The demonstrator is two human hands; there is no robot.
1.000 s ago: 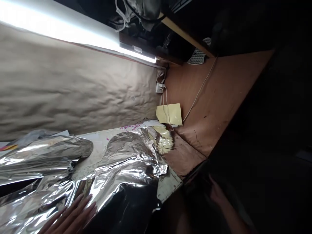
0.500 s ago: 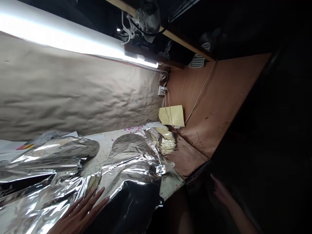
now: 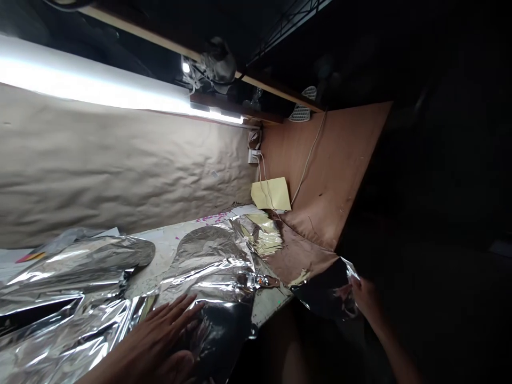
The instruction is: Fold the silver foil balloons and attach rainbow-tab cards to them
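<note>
**Q:** Left hand [image 3: 168, 333]?

**A:** Bare, open, fingers spread, pressed flat on a crinkled, mirror-silver sheet of aluminium foil [image 3: 208, 266]. Nothing pinched. Farther in over the foil than half a second ago.

**Q:** Right hand [image 3: 362, 298]?

**A:** Narrow grip, fingers closed on the edge of a dark-reflecting flap of thin foil [image 3: 326, 293], raised over a smooth brown wooden board [image 3: 324, 181]. Half a second ago, low in the shadow, with no foil in it.

**Q:** And the foil sheet?

**A:** Spread across a white, paint-marked tabletop [image 3: 158, 240], with pink flecks near the far edge and crumpling at the end nearest the board. Much the same place as before. Just beside that end, the raised flap; any join between the two lost in shadow.

**Q:** Anything else nearby?

**A:** Off to the left, a long, loosely rolled silver foil bundle [image 3: 72, 272]. Behind, wrinkled tan kraft paper [image 3: 120, 165] lining the wall, beneath a glowing white light tube [image 3: 100, 96]. Farther along, a small white wall socket [image 3: 254, 156], a thin pale cord [image 3: 310, 154], and a square of pale-yellow paper [image 3: 271, 194] against the board.
</note>
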